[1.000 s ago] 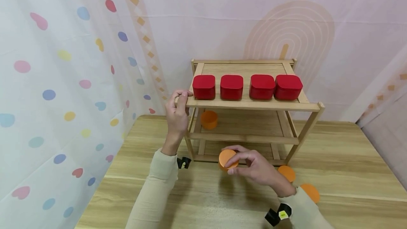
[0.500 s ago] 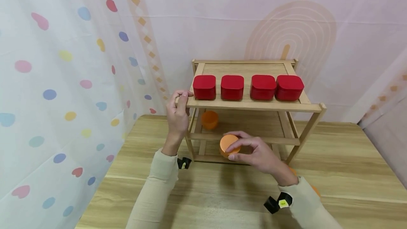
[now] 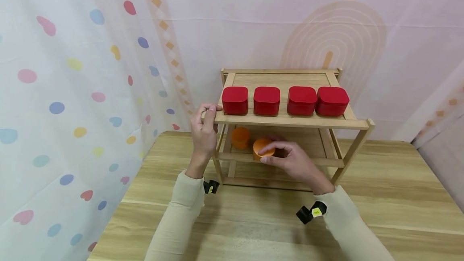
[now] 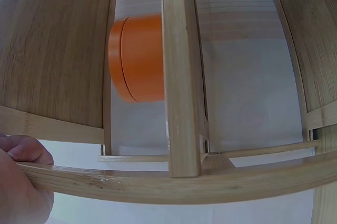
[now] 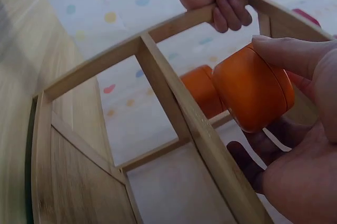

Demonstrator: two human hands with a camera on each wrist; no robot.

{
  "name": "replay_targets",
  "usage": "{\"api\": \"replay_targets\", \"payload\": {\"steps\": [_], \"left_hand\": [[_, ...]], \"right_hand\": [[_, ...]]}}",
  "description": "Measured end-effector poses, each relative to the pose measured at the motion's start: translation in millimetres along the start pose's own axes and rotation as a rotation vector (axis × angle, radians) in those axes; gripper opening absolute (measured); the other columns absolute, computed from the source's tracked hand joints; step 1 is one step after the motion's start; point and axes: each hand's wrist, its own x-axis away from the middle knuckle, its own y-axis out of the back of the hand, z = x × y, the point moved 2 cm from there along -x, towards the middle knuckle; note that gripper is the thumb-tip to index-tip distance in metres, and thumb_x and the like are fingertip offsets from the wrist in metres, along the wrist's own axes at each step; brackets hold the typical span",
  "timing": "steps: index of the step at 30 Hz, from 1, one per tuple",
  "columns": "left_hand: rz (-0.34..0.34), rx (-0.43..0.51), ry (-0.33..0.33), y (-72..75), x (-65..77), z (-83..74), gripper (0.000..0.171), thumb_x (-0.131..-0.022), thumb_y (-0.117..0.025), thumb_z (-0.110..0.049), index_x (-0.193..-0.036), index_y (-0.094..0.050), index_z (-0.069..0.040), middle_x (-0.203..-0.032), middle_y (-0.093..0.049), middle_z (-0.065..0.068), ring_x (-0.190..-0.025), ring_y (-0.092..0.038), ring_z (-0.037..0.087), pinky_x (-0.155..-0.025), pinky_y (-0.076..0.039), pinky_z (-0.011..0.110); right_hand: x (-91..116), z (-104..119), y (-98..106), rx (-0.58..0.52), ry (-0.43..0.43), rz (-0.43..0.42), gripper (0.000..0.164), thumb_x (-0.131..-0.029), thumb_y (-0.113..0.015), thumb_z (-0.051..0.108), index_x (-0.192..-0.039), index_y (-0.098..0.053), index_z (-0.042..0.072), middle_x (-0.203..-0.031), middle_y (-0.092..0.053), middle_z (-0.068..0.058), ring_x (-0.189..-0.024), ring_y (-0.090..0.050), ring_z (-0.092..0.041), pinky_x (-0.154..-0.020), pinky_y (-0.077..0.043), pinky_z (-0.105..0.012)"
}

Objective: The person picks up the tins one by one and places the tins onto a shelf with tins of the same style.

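My right hand [image 3: 295,162] pinches a round orange tin [image 3: 262,148] between thumb and fingers, at the front rail of the middle shelf [image 3: 301,144]. In the right wrist view the held tin [image 5: 250,89] overlaps a second orange tin [image 5: 202,89]. That second tin [image 3: 240,137] stands on the middle shelf at the left; the left wrist view shows it [image 4: 139,58] behind a wooden rail. My left hand [image 3: 204,132] grips the top left front corner of the wooden rack [image 3: 290,122]. Several red square tins with rounded corners [image 3: 266,100] stand in a row on the top shelf.
The rack stands on a wood-grain table [image 3: 239,220], its lowest shelf [image 3: 268,172] close to the tabletop. A patterned curtain [image 3: 90,104] hangs at the left and behind. The front rail of the top shelf overhangs the middle one.
My right hand has lifted the orange tin up and forward, from in front of the lowest shelf to the middle shelf. Its forearm now covers the loose orange tins on the table. The left hand keeps its grip.
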Motion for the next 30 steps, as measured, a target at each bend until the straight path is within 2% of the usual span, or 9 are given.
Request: {"api": "replay_targets", "payload": {"steps": [3, 10, 18, 24, 30], "left_hand": [[0.001, 0.001, 0.000, -0.3, 0.4, 0.4, 0.034, -0.103, -0.043, -0.025, -0.097, -0.063, 0.001, -0.064, -0.048, 0.005, -0.047, -0.036, 0.016, -0.045, -0.032, 0.023], [0.002, 0.005, 0.000, -1.0, 0.1, 0.8, 0.034, -0.103, -0.043, -0.026, -0.097, -0.063, 0.002, -0.067, -0.051, -0.004, -0.047, -0.036, 0.016, -0.045, -0.033, 0.022], [0.005, 0.011, -0.007, -0.8, 0.5, 1.5, 0.034, -0.103, -0.043, -0.025, -0.097, -0.062, 0.002, -0.066, -0.050, -0.003, -0.047, -0.035, 0.016, -0.045, -0.032, 0.022], [0.007, 0.007, -0.007, -1.2, -0.1, 1.6, 0.034, -0.103, -0.043, -0.026, -0.097, -0.062, 0.002, -0.068, -0.052, -0.004, -0.048, -0.036, 0.015, -0.045, -0.033, 0.022], [0.005, 0.012, -0.005, -0.6, 0.3, 1.5, 0.034, -0.103, -0.043, -0.025, -0.097, -0.062, 0.003, -0.066, -0.050, -0.004, -0.047, -0.035, 0.015, -0.045, -0.032, 0.022]], "right_hand": [[-3, -2, 2, 0.030, -0.074, -0.021, 0.018, -0.088, -0.075, 0.023, -0.105, -0.075, 0.015, -0.113, -0.067, -0.004, -0.103, -0.057, -0.024, -0.082, -0.050, -0.032], [-10, -6, 7, 0.103, -0.149, -0.036, 0.021, -0.088, -0.075, 0.031, -0.106, -0.075, 0.020, -0.123, -0.063, -0.001, -0.111, -0.053, -0.023, -0.091, -0.043, -0.040], [-19, -9, 8, 0.110, -0.135, -0.058, 0.016, -0.089, -0.074, 0.024, -0.104, -0.075, 0.020, -0.134, -0.057, -0.001, -0.121, -0.049, -0.023, -0.095, -0.040, -0.040], [-22, -12, 5, 0.128, -0.100, -0.083, 0.013, -0.090, -0.072, 0.016, -0.102, -0.076, 0.014, -0.147, -0.049, -0.007, -0.138, -0.041, -0.028, -0.110, -0.033, -0.050], [-24, -13, 4, 0.171, -0.057, -0.103, 0.014, -0.092, -0.068, 0.009, -0.104, -0.075, 0.011, -0.149, -0.046, -0.010, -0.138, -0.041, -0.032, -0.111, -0.033, -0.053]]}}
